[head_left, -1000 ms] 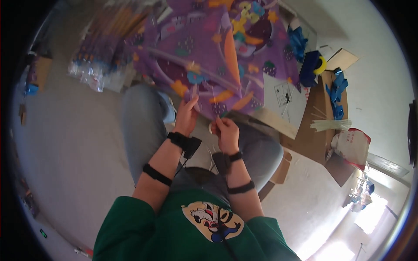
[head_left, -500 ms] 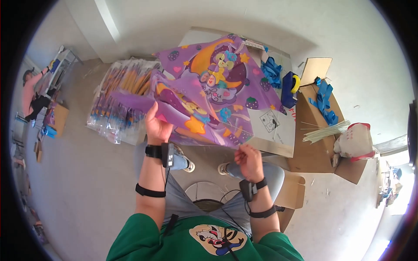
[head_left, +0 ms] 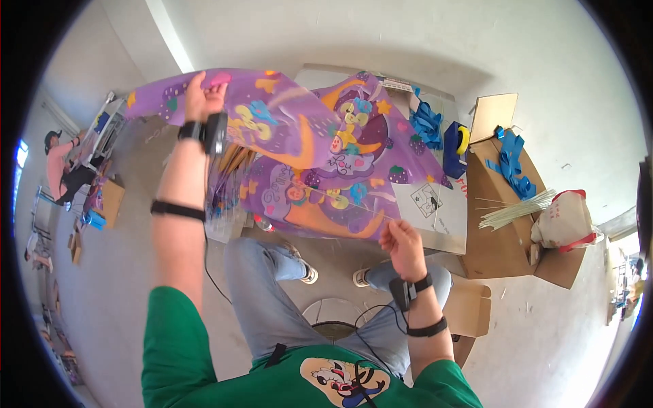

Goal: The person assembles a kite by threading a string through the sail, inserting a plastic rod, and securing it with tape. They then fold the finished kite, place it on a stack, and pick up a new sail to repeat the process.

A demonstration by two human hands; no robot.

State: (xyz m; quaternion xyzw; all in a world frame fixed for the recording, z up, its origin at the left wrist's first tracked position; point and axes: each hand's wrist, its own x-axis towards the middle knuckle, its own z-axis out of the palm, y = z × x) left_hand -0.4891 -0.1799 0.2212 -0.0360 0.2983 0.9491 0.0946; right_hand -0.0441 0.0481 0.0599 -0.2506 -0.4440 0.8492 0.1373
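My left hand is raised at the upper left, its fingers closed on a thin purple printed sheet with cartoon figures, stars and berries. The lifted part of this sheet billows to both sides of the hand. More purple printed sheet lies spread on the table below, with pointed corners. Near the front edge of the table, my right hand pinches the end of a thin white rod, which slants up and left across the sheet. Folds hide the rod's far end.
Bagged long items lie at the table's left. At the right are blue ribbons, a blue tape dispenser and a cardboard box with thin rods and a white bag on it. A person sits far left.
My left hand has moved up and left, lifting and spreading the purple sheet. My right hand has shifted slightly right and down, still pinching, and the thin rod now shows more clearly.
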